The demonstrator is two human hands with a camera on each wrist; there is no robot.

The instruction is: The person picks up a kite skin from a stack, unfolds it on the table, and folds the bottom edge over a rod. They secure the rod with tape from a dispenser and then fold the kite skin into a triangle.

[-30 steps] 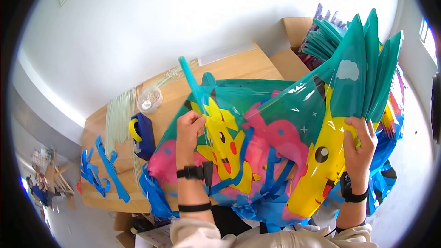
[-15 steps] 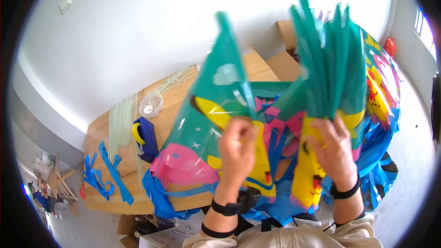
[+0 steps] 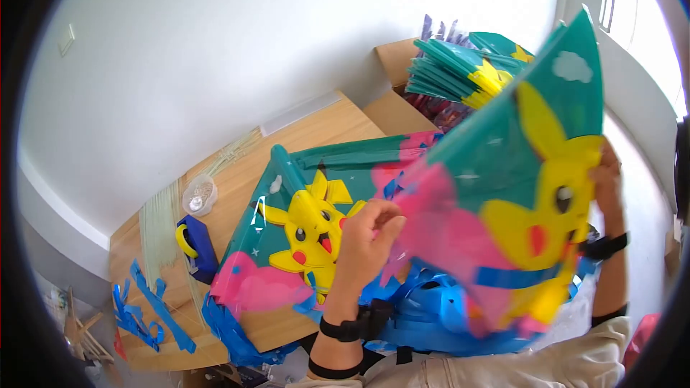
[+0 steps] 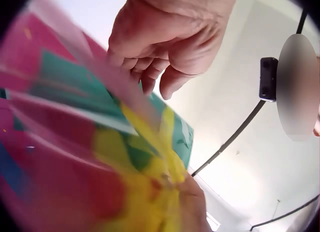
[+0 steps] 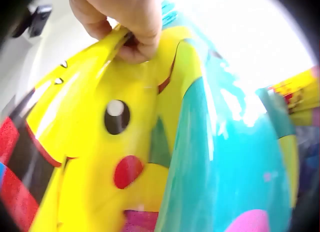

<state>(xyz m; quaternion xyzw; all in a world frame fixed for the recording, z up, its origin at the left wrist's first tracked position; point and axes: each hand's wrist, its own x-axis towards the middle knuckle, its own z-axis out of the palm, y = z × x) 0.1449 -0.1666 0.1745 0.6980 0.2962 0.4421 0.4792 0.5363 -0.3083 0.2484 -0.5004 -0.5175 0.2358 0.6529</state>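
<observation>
In the head view, the right hand [image 3: 608, 179] grips the right edge of raised glossy film sheets [image 3: 496, 144], green, pink and yellow with a cartoon figure. Its fingers and thumb pinch the folded yellow part in the right wrist view, where the hand [image 5: 125, 22] is at the top. The left hand [image 3: 368, 248] is beside the sheets' left edge. In the left wrist view that hand [image 4: 170, 42] has loosely bent fingers, the thumb apart from them; film partly covers the fingertips. Another printed sheet [image 3: 287, 237] lies on the table left of it.
On the wooden table [image 3: 251, 165] are a blue tape dispenser [image 3: 200, 248], a small clear tub [image 3: 200, 195], pale thin sticks [image 3: 159, 223] and blue strips [image 3: 162, 309]. Behind, a cardboard box [image 3: 395, 113] holds folded sheets. Blue film [image 3: 431, 309] hangs at the front edge.
The right hand has carried the gripped sheets to the right, and they now spread out broadly. The left hand has come away from the sheet it touched, which lies lower on the table. The head view has shifted right.
</observation>
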